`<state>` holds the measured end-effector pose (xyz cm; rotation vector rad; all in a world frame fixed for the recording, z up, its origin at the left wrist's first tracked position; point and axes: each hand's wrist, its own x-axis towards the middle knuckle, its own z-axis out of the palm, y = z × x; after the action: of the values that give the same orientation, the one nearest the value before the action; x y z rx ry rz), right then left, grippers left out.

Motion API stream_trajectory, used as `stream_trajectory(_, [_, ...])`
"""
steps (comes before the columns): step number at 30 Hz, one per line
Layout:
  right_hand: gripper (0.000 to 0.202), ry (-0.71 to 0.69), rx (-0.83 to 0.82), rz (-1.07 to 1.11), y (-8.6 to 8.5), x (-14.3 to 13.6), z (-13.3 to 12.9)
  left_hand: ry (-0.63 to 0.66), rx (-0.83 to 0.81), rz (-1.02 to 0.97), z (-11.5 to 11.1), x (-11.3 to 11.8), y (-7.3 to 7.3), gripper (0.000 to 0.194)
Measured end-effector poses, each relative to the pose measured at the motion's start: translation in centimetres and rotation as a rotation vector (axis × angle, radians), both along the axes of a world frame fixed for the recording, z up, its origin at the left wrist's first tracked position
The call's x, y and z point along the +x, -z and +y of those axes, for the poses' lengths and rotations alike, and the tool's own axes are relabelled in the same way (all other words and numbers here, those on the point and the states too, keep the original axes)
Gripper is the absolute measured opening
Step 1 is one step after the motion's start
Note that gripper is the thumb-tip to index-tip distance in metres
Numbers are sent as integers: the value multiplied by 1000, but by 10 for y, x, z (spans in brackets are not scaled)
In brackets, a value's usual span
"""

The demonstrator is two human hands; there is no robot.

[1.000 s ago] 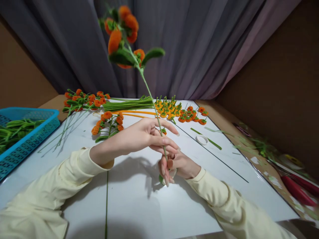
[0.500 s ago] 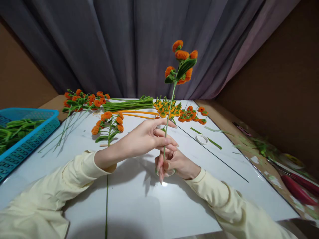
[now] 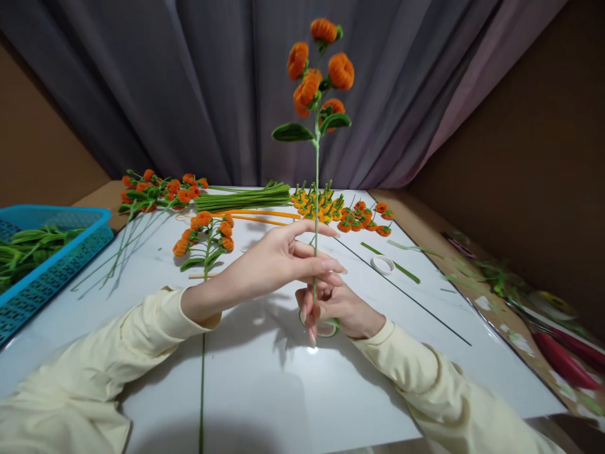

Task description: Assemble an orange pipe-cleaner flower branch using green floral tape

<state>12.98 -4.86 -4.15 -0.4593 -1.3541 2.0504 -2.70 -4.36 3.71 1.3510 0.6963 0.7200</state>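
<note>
Turned and swung nearly upright since the earlier frame: flower (image 3: 317,135), with blossoms (image 3: 341,71) higher in view and leaves (image 3: 293,132) now spread to either side of the stem (image 3: 317,202). Nearly unchanged in position: both hands. Held aloft above the table (image 3: 265,403), in front of the curtain (image 3: 227,94). Gripping the lower stem lightly in the left hand (image 3: 273,257), fingers loosely curled; pinching it just below between thumb and fingers of the right hand (image 3: 348,310). Close beneath the pinch: pale roll (image 3: 334,329), exact hold hidden. Judged from leaf angle: stem rotated between the fingers, without release, for continued work along it.
</note>
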Motion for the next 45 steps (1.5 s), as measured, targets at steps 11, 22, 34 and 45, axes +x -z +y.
stream_trajectory(11, [53, 13, 184, -86, 2, 6, 4, -71, 1, 12, 2, 2, -1, 43])
stream_trajectory(22, [72, -11, 136, -139, -7, 6, 1, 68, -21, -12, 5, -3, 3, 42])
stream_trajectory(34, [31, 64, 174, -170, 0, 6, 0, -25, 86, 116, 0, 3, 4, 34])
stream_trajectory(45, [57, 7, 134, -147, -3, 2, -4, 130, -68, 34, 4, 0, 2, 46])
